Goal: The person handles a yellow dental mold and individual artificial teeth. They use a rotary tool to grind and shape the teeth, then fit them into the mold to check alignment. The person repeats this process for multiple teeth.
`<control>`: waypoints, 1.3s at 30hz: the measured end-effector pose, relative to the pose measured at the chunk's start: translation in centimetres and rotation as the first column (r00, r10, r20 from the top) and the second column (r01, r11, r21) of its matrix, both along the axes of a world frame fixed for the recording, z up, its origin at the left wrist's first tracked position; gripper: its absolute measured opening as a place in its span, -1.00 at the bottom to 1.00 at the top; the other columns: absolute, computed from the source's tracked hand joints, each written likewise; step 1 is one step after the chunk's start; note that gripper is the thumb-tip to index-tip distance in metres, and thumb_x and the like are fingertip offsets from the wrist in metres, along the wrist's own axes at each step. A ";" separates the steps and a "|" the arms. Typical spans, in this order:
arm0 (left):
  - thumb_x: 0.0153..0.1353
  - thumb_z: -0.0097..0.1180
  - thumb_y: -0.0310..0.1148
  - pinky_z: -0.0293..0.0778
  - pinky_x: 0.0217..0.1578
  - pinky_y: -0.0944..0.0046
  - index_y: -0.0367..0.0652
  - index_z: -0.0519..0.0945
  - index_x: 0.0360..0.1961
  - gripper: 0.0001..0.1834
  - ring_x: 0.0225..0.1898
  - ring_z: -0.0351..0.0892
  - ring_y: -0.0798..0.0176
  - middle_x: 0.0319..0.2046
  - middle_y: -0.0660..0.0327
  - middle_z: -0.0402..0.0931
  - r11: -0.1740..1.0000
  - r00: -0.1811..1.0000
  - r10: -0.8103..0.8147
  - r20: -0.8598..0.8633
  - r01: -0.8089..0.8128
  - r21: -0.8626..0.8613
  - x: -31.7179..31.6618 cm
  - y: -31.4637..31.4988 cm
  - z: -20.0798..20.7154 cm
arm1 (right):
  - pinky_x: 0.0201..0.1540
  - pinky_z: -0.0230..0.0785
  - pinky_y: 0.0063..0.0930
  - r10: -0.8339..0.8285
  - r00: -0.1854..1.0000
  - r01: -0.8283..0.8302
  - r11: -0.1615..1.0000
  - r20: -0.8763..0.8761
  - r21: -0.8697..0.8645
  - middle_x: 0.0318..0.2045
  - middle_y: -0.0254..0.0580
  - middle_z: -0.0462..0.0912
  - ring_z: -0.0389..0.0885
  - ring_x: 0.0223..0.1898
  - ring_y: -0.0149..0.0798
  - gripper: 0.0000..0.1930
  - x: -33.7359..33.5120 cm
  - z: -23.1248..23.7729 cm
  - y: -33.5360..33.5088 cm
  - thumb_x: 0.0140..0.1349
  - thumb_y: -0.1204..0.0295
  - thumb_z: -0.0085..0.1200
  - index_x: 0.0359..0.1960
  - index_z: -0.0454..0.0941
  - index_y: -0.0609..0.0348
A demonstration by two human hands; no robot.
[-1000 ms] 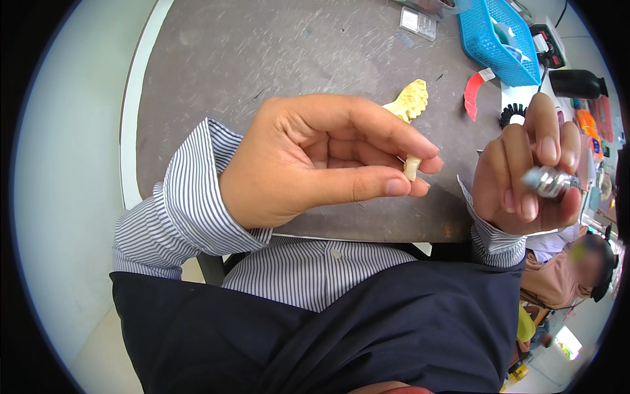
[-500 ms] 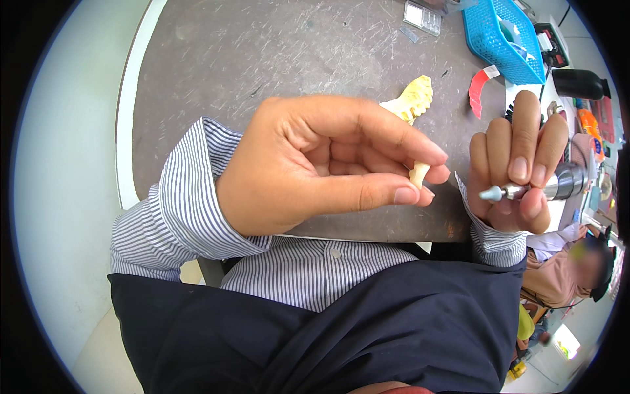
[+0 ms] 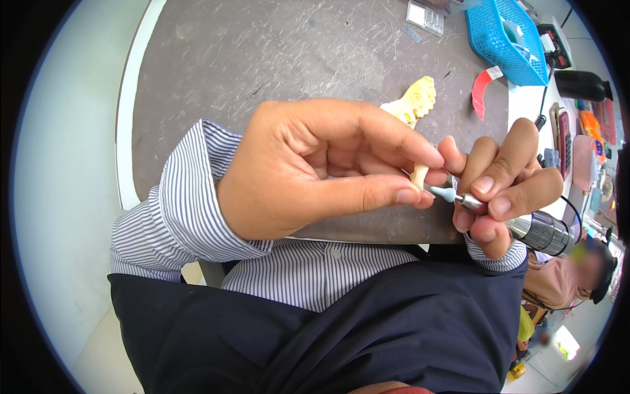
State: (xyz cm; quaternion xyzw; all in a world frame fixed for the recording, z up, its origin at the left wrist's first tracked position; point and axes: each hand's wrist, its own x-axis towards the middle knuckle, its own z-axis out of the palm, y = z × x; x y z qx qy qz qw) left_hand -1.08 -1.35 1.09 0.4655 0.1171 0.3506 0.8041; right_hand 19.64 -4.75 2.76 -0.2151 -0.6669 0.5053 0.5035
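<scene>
My left hand (image 3: pixel 295 164) pinches a small ivory tooth-shaped piece (image 3: pixel 419 176) between thumb and fingertips above the table. In my right hand (image 3: pixel 505 177) lies a silver rotary handpiece (image 3: pixel 545 233), gripped near its front by the thumb and fingers. Its pale blue pointed tip (image 3: pixel 443 194) points left and sits right beside the tooth piece; whether the two touch I cannot tell. Just past my left fingers rests a pale yellow dental cast (image 3: pixel 417 100), partly hidden by that hand.
The scratched brown table (image 3: pixel 262 52) has a curved red strip (image 3: pixel 481 92) on it. At the back right stand a blue plastic basket (image 3: pixel 502 46), a small clear case (image 3: pixel 425 18) and a black bottle (image 3: pixel 581 85). Another person (image 3: pixel 558 279) sits at the right.
My right hand has swung left and turned, bringing the handpiece's blue tip from well apart to right beside the tooth piece. My left hand has hardly moved.
</scene>
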 end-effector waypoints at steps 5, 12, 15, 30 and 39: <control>0.05 -0.04 -0.76 0.51 -0.10 0.09 -0.47 0.41 -0.18 -0.74 -0.09 0.49 0.02 -0.23 -0.15 0.48 1.000 1.000 0.011 -0.024 -0.011 -0.019 -0.1 -0.2 0.3 | 0.11 0.31 -0.33 -0.045 0.998 0.045 0.999 -0.053 0.001 -0.33 -0.24 0.32 0.39 -0.49 -0.51 -0.82 -0.5 -0.7 -0.1 0.05 0.53 0.13 -0.40 0.35 0.06; 0.04 -0.03 -0.76 0.52 -0.11 0.13 -0.47 0.42 -0.18 -0.74 -0.11 0.51 0.04 -0.24 -0.15 0.49 1.000 0.999 0.027 -0.031 -0.027 0.002 -0.1 -0.3 0.3 | 0.11 0.32 -0.37 -0.040 0.999 0.040 0.999 -0.019 0.000 -0.35 -0.24 0.33 0.40 -0.45 -0.50 -0.81 -0.3 -0.5 -0.1 0.03 0.53 0.16 -0.40 0.36 0.05; 0.04 -0.03 -0.77 0.52 -0.11 0.13 -0.47 0.42 -0.18 -0.74 -0.12 0.51 0.04 -0.25 -0.14 0.50 0.999 0.998 0.040 -0.045 -0.040 -0.001 -0.2 -0.4 0.5 | 0.11 0.31 -0.37 -0.055 0.998 0.055 0.998 -0.037 0.010 -0.36 -0.24 0.34 0.40 -0.45 -0.51 -0.81 -0.5 -0.8 -0.2 0.02 0.53 0.16 -0.41 0.37 0.05; 0.05 -0.02 -0.75 0.51 -0.10 0.15 -0.49 0.41 -0.18 -0.74 -0.13 0.52 0.03 -0.23 -0.17 0.49 0.999 0.999 0.027 -0.044 -0.025 0.042 -0.3 -0.3 0.4 | 0.09 0.34 -0.39 -0.053 0.998 0.053 0.999 -0.040 -0.001 -0.36 -0.26 0.35 0.38 -0.47 -0.52 -0.80 -0.4 -0.9 -0.2 0.02 0.51 0.18 -0.42 0.36 0.03; 0.05 -0.01 -0.74 0.52 -0.12 0.18 -0.48 0.41 -0.17 -0.73 -0.13 0.52 0.04 -0.23 -0.18 0.49 0.998 0.998 0.025 -0.058 -0.022 0.060 0.0 -0.1 0.1 | 0.08 0.34 -0.42 -0.081 0.996 0.081 0.997 -0.028 -0.009 -0.36 -0.27 0.35 0.36 -0.49 -0.54 -0.80 -0.3 -0.9 -0.2 0.02 0.52 0.17 -0.42 0.36 0.03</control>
